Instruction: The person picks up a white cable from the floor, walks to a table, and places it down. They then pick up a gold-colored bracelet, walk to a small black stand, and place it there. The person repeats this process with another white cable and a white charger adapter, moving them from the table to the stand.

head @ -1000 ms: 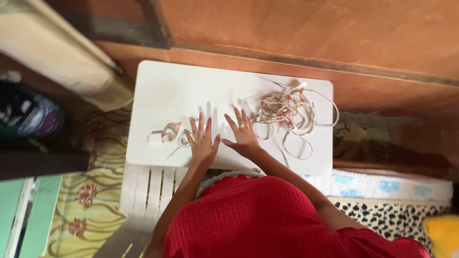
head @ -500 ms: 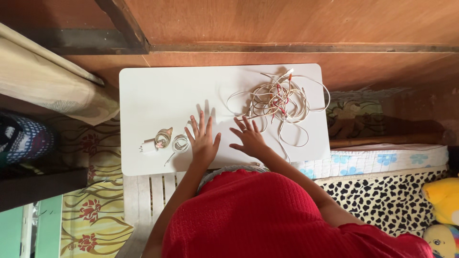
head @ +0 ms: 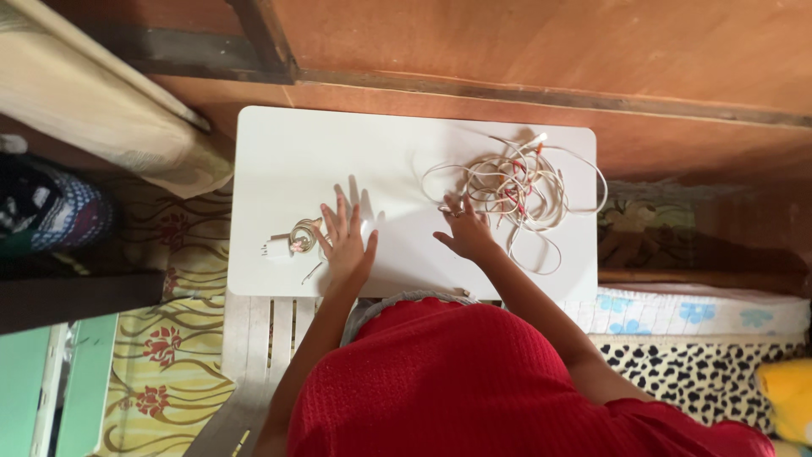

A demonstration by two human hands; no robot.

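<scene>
Head cam, looking down: a person in a red top (head: 474, 381) sat at a small white table (head: 288, 152). Left hand (head: 345, 241) lay flat on the tabletop, fingers spread wide & straight, holding nothing; its pinky side touched or partly hid a small coiled white cable (head: 303, 235) just at 9 o'clock of the hand. Next to that coil, further toward 9 o'clock, sat a little white plug block (head: 275, 247), w/ a thin cable end trailing toward 6 o'clock. Right hand (head: 467, 233) was at about 3 o'clock from the left hand, well apart from it. Its fingers were bent a bit & reached up toward 12 o'clock, tips at the edge of a big tangled pile of cords (head: 514, 188), mostly white w/ some red bits. Fingertips seemed to touch the near loops, but can't tell if they pinched any cord; hand looked mostly open. The tangle lay on the table's right half, at 1 o'clock from the right hand, w/ one long loop hanging down toward 5 o'clock & a white plug tip sticking out at the top. Around the table: a brown wood wall (head: 550, 51) at 12 o'clock, a rolled cream cloth (head: 110, 127) at 10 o'clock, yellow flower-print sheet (head: 169, 355) at 7 o'clock, a white slatted chair part (head: 262, 330) under the table edge, & a black-and-white spotted cloth (head: 702, 372) at 4 o'clock.
</scene>
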